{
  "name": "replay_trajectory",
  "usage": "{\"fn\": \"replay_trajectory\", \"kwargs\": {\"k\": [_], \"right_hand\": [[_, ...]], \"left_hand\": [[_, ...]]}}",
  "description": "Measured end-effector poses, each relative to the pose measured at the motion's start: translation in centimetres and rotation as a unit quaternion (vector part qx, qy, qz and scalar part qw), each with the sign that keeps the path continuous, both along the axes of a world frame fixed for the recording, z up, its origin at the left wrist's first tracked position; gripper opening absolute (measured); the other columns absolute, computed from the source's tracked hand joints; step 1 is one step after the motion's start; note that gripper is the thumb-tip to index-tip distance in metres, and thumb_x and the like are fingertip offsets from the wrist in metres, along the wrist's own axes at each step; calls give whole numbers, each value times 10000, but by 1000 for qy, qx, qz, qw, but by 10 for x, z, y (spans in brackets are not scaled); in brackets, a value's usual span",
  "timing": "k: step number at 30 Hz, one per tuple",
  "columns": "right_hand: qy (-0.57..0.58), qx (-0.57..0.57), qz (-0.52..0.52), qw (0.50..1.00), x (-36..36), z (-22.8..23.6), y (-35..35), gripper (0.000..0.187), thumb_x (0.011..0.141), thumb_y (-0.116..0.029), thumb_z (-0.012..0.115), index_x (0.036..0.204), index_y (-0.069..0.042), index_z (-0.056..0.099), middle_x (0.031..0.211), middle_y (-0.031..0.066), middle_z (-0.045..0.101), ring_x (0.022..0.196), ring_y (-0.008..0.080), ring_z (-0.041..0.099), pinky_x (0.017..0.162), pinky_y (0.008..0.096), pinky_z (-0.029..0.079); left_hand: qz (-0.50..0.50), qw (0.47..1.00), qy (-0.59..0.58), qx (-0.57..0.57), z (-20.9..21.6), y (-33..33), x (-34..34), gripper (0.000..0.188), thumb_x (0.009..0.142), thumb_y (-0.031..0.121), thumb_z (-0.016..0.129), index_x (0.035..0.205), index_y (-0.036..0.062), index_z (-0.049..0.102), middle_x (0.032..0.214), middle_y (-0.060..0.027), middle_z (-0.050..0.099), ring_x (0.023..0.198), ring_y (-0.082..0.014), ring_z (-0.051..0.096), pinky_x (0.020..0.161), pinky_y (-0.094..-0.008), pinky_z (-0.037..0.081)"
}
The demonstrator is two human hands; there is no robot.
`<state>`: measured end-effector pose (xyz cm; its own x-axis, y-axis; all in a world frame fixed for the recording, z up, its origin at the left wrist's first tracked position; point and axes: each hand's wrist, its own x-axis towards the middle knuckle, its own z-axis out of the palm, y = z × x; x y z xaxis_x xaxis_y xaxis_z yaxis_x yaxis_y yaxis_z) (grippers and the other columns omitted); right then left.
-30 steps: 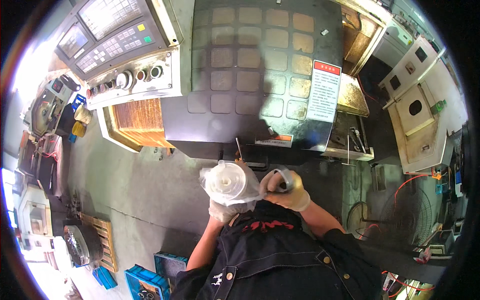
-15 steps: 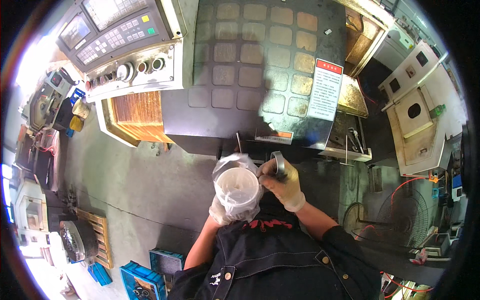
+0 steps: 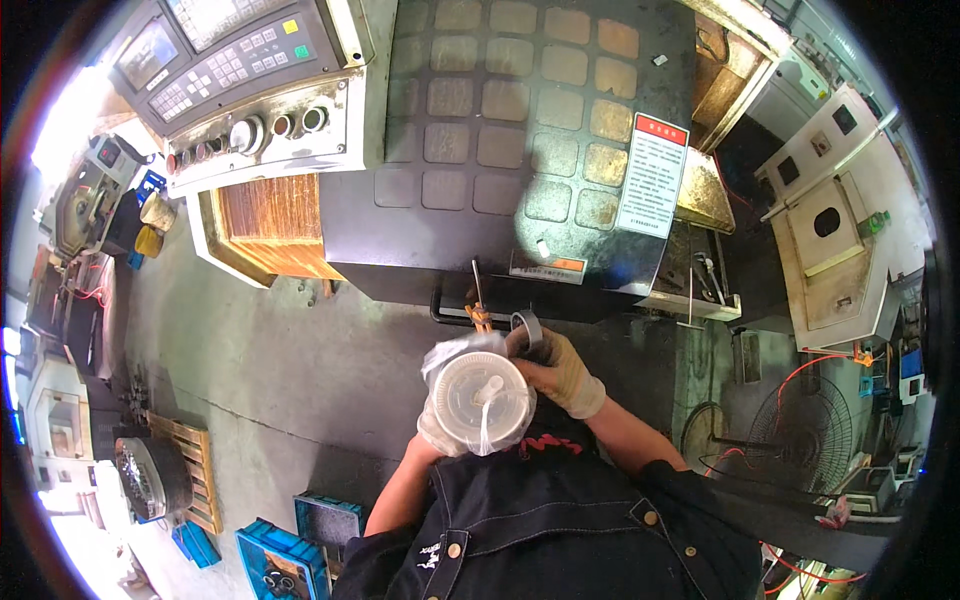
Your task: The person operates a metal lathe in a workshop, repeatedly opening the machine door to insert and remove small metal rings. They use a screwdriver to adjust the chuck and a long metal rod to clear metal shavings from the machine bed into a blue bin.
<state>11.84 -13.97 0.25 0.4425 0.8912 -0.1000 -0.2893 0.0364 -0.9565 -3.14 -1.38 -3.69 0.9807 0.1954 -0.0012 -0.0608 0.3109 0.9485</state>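
The left hand [image 3: 440,432], in a pale glove, holds a clear plastic cup [image 3: 480,402] with a lid from below, fingers wrapped around it. The right hand [image 3: 562,372] touches the cup's right side and its fingers clamp a grey metal ring [image 3: 530,330]. Beyond the cup stands a dark machine door [image 3: 500,130].

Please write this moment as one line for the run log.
left hand: holds clear lidded plastic cup | right hand: grips grey metal ring part | place: before dark machine door
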Motion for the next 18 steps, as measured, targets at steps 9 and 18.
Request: {"fn": "replay_trajectory", "kwargs": {"k": [9,18], "right_hand": [[-11,15,3,1000,1,-9,11,230,793,-141,624,977,-37,533,856,18,565,808,94,530,755,251,439],[16,0,-50,999,-8,-11,19,239,753,-122,657,941,-47,529,869,17,561,794,83,522,746,236,427]], "left_hand": [[-25,983,-36,180,-8,4,-4,732,607,74,766,1233,58,386,1152,-100,521,1027,-195,534,873,-323,441],[32,969,-40,240,-19,5,-7,663,662,116,728,1240,65,408,1188,-103,502,1090,-198,494,938,-330,389]]}}
